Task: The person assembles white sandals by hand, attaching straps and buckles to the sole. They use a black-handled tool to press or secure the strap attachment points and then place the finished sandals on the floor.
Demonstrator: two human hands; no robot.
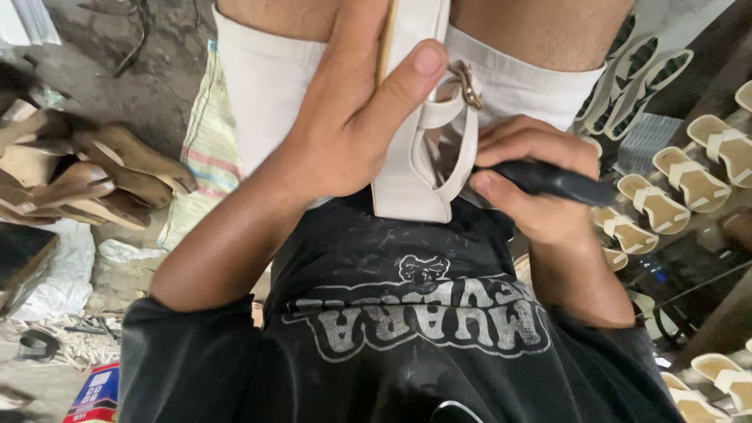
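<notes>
1. The left hand [352, 117] is wrapped around a white sandal [415, 157], thumb pressed across its upper near the metal buckle [470, 92], holding it upright over the lap.
2. The right hand [533, 180] is closed around a dark tool handle [548, 180], its tip at the sandal's strap.
3. The sandal rests against white shorts [266, 86].
4. To the right, pale finished sandals [689, 176] sit in rows; to the left lies a pile of brown soles [86, 176] on the floor.
</notes>
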